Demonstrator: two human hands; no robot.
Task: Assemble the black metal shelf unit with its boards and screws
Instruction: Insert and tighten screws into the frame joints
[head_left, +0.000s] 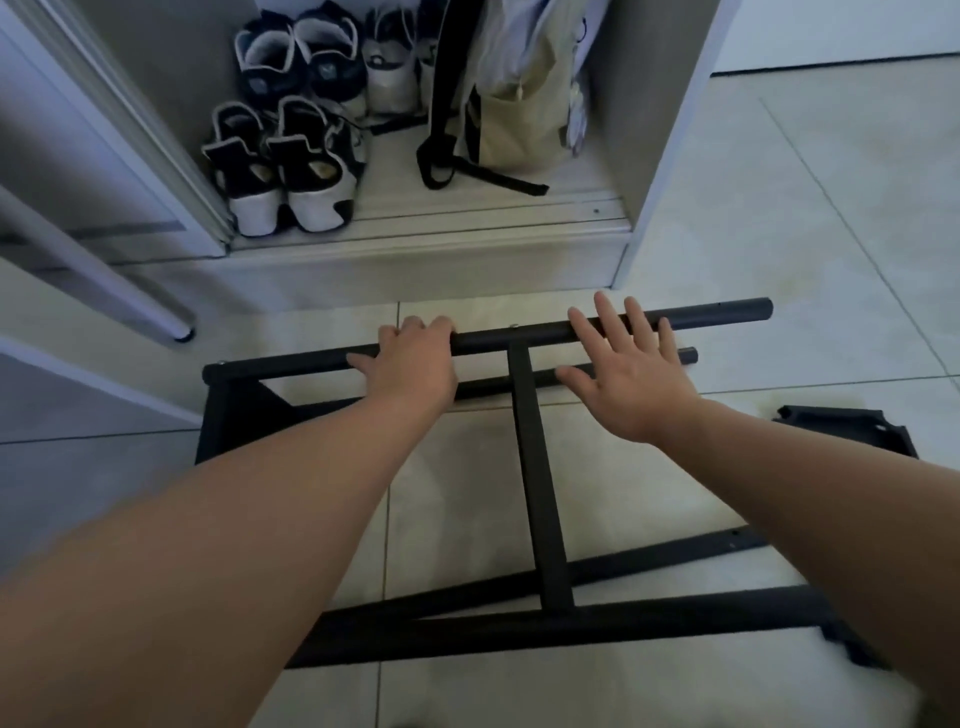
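Pale floor tiles (649, 483) carry the black frame (535, 467) before a shoe cupboard (675, 130). Left hand (410, 364) grasps its top tube (488, 338); right hand (628, 374) hovers, fingers spread. Rigid, probably weighty steel: best gripped by the tubes.

The light is dim, cool and bluish, soft and without glare. The tiled floor (779, 208) is palest along its far right edge and carries only faint, diffuse shadows. The black frame (535, 467) reads as near-solid dark with little surface detail. The left hand (410, 364) gripping the top tube (488, 338) and the flat right hand (628, 374) are fairly sharp, while the left forearm (156, 571) smears into blur towards the near left corner. Wide-angle distortion tilts the cabinet (670, 130) walls outward. The shoes (291, 166) inside it look slightly soft.
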